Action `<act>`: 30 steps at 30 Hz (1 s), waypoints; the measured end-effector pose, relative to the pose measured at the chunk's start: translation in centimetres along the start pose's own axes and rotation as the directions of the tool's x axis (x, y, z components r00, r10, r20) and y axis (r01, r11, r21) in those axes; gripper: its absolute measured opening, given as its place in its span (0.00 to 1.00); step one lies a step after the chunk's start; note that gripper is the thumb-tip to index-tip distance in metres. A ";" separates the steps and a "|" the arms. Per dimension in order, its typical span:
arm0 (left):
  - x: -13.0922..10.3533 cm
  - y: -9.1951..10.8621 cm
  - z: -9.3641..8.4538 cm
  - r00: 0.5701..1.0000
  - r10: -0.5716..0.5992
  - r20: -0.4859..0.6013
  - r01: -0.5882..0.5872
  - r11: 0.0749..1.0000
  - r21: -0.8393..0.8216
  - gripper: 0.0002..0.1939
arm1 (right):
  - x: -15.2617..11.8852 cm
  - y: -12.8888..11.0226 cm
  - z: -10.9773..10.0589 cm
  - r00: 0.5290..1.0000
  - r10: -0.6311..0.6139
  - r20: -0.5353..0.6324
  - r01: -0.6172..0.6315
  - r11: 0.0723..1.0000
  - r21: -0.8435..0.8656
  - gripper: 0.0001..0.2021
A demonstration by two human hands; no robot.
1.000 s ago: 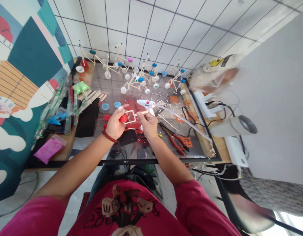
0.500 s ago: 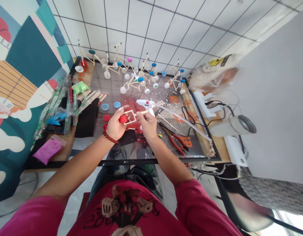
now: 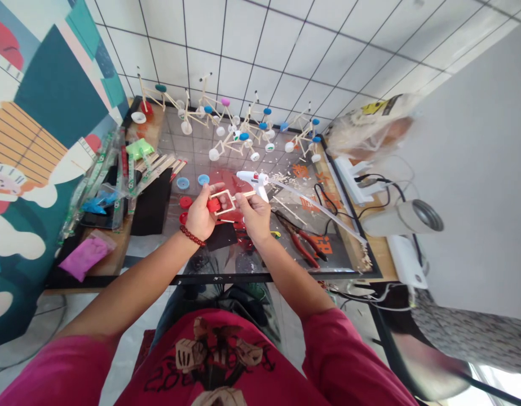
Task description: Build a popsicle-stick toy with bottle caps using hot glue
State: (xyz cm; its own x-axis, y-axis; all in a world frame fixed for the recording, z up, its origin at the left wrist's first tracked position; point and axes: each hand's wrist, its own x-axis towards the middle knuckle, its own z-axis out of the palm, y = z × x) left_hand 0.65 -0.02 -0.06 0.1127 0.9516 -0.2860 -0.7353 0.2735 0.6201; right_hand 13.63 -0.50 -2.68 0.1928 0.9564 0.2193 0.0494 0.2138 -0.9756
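Above the table, my left hand [image 3: 200,219] is closed around a red bottle cap [image 3: 213,205] attached at one end of a small wooden-stick frame [image 3: 225,211]. My right hand [image 3: 257,217] pinches the same frame by the stick at its other end. Just beyond the right hand lies a white glue gun [image 3: 255,180], tilted on its side. Loose red caps [image 3: 185,202] and blue caps [image 3: 182,183] rest left of my hands. A black square piece [image 3: 221,237] lies beneath them.
Several stick-and-cap tricycle-like models [image 3: 243,137] stand along the back. Red-handled pliers [image 3: 303,245] and a cable lie to the right. Packaged sticks [image 3: 157,175], a black sheet [image 3: 149,208] and a pink bag [image 3: 86,256] are on the left. A power strip [image 3: 353,179] sits at the right edge.
Both hands keep their hold on the frame, with the left fingers shifted slightly around the red cap. The whole view has moved a little.
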 end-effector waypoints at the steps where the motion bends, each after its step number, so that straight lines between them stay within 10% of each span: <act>1: 0.1 -0.1 -0.1 1.000 0.010 -0.013 -0.010 1.000 0.028 0.23 | 0.0 0.0 0.0 1.000 -0.003 0.002 0.003 1.000 -0.010 0.18; 13: 0.6 -0.8 -1.1 0.995 0.083 -0.049 -0.058 0.919 0.390 0.34 | -0.1 -0.4 0.1 1.000 -0.007 -0.003 0.007 1.000 0.001 0.18; 30: 0.2 -0.6 -0.5 0.998 0.058 -0.031 -0.048 0.961 0.272 0.21 | 0.0 -0.2 -0.1 1.000 0.000 -0.010 0.000 1.000 0.013 0.17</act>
State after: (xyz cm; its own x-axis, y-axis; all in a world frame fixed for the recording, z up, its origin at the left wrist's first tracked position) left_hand 0.78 -0.02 -0.89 0.0492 0.9612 -0.2715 -0.5305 0.2555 0.8083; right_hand 13.75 -0.54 -2.48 0.2028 0.9543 0.2194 0.0366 0.2165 -0.9756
